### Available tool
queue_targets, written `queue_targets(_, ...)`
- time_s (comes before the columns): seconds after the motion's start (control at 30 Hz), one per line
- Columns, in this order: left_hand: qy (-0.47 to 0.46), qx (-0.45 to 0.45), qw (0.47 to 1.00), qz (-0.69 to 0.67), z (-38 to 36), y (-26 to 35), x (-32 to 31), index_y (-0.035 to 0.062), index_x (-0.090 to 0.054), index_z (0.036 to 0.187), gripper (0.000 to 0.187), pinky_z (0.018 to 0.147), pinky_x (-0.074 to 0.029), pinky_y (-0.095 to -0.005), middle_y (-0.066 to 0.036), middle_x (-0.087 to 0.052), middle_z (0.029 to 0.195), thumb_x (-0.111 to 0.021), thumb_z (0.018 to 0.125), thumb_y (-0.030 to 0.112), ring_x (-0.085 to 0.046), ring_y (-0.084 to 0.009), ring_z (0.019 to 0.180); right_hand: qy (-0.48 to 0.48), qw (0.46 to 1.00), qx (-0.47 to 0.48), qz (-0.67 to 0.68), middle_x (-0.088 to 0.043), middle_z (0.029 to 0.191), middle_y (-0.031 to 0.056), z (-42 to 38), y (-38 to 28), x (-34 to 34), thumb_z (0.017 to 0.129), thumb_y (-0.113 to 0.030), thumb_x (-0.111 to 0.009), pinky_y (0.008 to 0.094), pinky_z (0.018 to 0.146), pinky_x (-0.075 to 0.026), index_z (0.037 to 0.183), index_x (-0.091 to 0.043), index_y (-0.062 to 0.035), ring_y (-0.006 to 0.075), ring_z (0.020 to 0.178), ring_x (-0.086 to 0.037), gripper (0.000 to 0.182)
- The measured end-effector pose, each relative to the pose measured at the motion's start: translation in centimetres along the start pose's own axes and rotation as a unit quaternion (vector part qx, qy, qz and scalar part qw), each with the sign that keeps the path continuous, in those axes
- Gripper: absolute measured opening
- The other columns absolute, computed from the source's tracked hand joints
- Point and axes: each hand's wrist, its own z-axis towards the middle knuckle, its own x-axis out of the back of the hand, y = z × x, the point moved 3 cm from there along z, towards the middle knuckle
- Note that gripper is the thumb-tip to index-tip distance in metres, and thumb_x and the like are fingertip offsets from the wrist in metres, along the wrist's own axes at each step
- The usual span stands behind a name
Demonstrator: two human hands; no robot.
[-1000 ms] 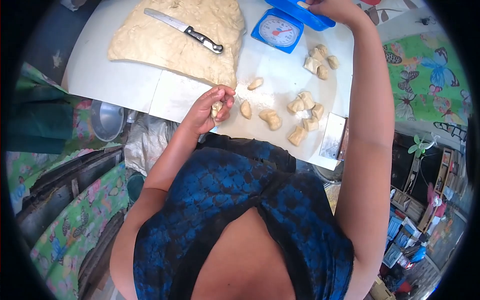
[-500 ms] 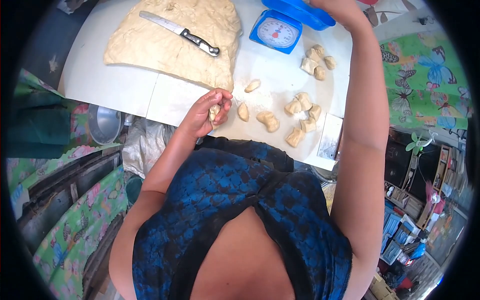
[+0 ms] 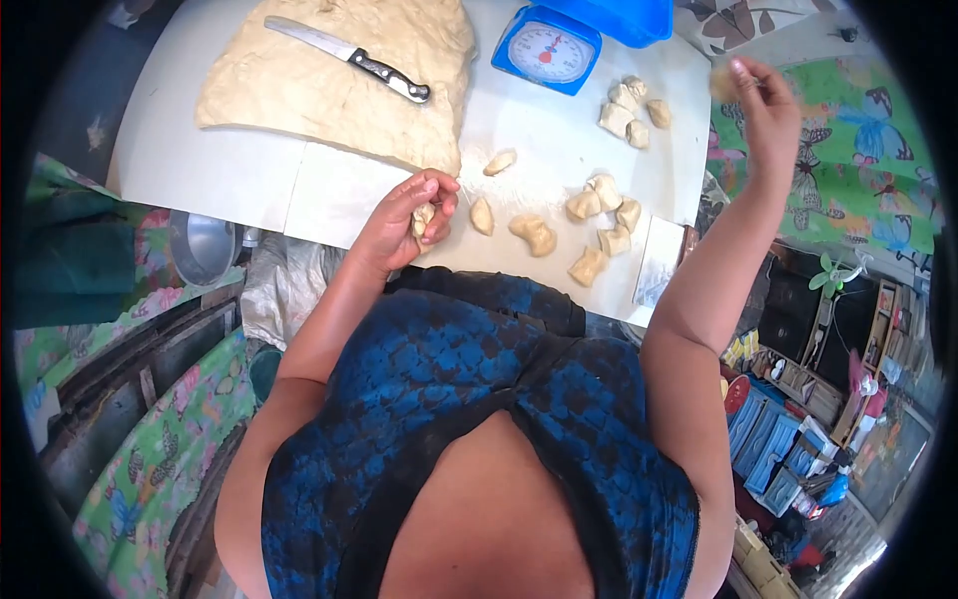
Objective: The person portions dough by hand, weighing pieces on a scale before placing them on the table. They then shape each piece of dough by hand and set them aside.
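Observation:
My left hand [image 3: 407, 218] is closed around a small lump of dough [image 3: 423, 218] near the table's front edge. Past the table's right side, my right hand [image 3: 768, 105] is raised, pinching a piece of dough [image 3: 724, 86] in its fingertips. A large slab of dough [image 3: 329, 100] covers the back left of the table, with a black-handled knife [image 3: 384, 72] lying on it. A blue dial scale [image 3: 547, 50] stands at the back, its pan [image 3: 639, 22] partly cut off by the frame. Several dough pieces [image 3: 533, 235] lie in front of me and below the scale.
The white table [image 3: 239, 170] curves around the slab. A flat metal blade [image 3: 660, 262] rests at its right front corner. On the left a metal bowl [image 3: 203, 247] sits below table height, beside a crumpled plastic sheet [image 3: 284, 295]. Cluttered shelves [image 3: 798, 389] are at the right.
My right hand has moved from the scale's pan out to the right and nearer to me, with dough in its fingers. My left hand stays closed on its lump. The view has shifted slightly.

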Motion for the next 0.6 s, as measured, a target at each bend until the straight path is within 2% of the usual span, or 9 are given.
queue_targets(0.07,0.005,0.005,1.0,0.008,0.0,-0.1,0.1,0.0017,-0.054,0.102,0.022,0.047,-0.034,-0.0217,-0.008,-0.055,0.08,-0.049,0.092,0.02,-0.044,-0.0096,0.051,-0.001,0.998,-0.038,-0.053,-0.059,0.082,0.0,-1.6,1.4,-0.1,0.077,-0.019,-0.072,0.0184,0.055,-0.034,0.09,-0.068,-0.0082,0.0056,0.064,-0.043,0.017)
queue_targets(0.13,0.011,0.006,1.0,0.017,0.0,0.0,0.1,0.0022,-0.054,0.103,0.024,0.047,-0.032,-0.0219,-0.008,-0.055,0.079,-0.049,0.091,0.023,-0.042,-0.0094,0.051,-0.094,0.989,-0.009,-0.11,-0.058,0.078,0.0003,-3.1,2.7,-1.1,0.074,-0.016,-0.072,0.0208,0.058,-0.039,0.094,-0.067,-0.0105,0.0081,0.065,-0.045,0.021)
queue_targets(0.2,0.008,0.005,1.0,0.017,0.0,0.0,0.1,0.0021,-0.054,0.102,0.023,0.047,-0.032,-0.0219,-0.008,-0.055,0.079,-0.049,0.092,0.022,-0.042,-0.0094,0.051,-0.259,0.951,-0.009,-0.169,-0.058,0.079,0.0031,-6.1,2.5,-3.2,0.071,-0.007,-0.069,0.0255,0.062,-0.041,0.101,-0.062,-0.0067,0.011,0.067,-0.048,0.032)
queue_targets(0.27,0.003,0.006,1.0,0.007,0.0,0.0,0.0,0.0016,-0.054,0.102,0.022,0.048,-0.035,-0.0218,-0.008,-0.055,0.08,-0.049,0.092,0.02,-0.044,-0.0097,0.051,-0.413,0.898,-0.06,-0.135,-0.056,0.083,0.0073,-9.4,5.5,-5.5,0.065,-0.006,-0.069,0.0273,0.067,-0.043,0.105,-0.06,-0.0062,0.0163,0.073,-0.051,0.041)
queue_targets(0.33,-0.002,0.004,1.0,-0.005,0.0,0.0,-0.1,0.001,-0.054,0.102,0.021,0.048,-0.037,-0.0216,-0.008,-0.056,0.08,-0.048,0.092,0.018,-0.046,-0.0099,0.052,-0.397,0.908,0.024,-0.13,-0.056,0.087,0.0076,-11.9,6.7,-7.5,0.066,-0.006,-0.069,0.0285,0.073,-0.044,0.105,-0.059,-0.0062,0.0189,0.078,-0.052,0.041)
queue_targets(0.4,-0.005,0.002,1.0,-0.004,0.0,0.0,-0.1,0.001,-0.054,0.102,0.021,0.048,-0.037,-0.0215,-0.008,-0.056,0.079,-0.048,0.092,0.019,-0.046,-0.0098,0.052,-0.439,0.886,-0.012,-0.149,-0.054,0.089,0.0072,-11.8,6.7,-7.5,0.065,-0.003,-0.067,0.028,0.075,-0.042,0.103,-0.058,-0.0058,0.0195,0.081,-0.051,0.039)
queue_targets(0.5,-0.006,0.002,1.0,-0.002,0.1,0.0,-0.1,0.0011,-0.054,0.101,0.021,0.048,-0.037,-0.0215,-0.008,-0.056,0.078,-0.048,0.092,0.019,-0.046,-0.0098,0.052,-0.461,0.875,-0.037,-0.146,-0.052,0.092,0.0039,-11.0,5.9,-7.1,0.065,-0.001,-0.064,0.0261,0.074,-0.042,0.098,-0.057,-0.0058,0.0145,0.082,-0.049,0.034)
queue_targets(0.57,-0.001,0.001,1.0,0.002,0.2,0.0,0.0,0.0012,-0.054,0.101,0.022,0.047,-0.035,-0.0219,-0.008,-0.056,0.078,-0.048,0.092,0.02,-0.045,-0.0099,0.052,-0.369,0.929,-0.038,-0.012,-0.05,0.086,-0.0003,-9.0,3.5,-5.7,0.066,-0.003,-0.067,0.0244,0.071,-0.04,0.095,-0.057,-0.0082,0.0124,0.078,-0.049,0.032)
queue_targets(0.6,0.007,0.006,1.0,0.005,0.1,-0.1,0.0,0.0012,-0.054,0.101,0.022,0.047,-0.033,-0.0224,-0.009,-0.056,0.079,-0.048,0.092,0.021,-0.043,-0.01,0.051,-0.337,0.939,-0.042,0.055,-0.046,0.085,-0.0036,-7.8,2.5,-5.1,0.067,0.001,-0.068,0.0213,0.072,-0.039,0.098,-0.057,-0.0089,0.007,0.078,-0.046,0.034)
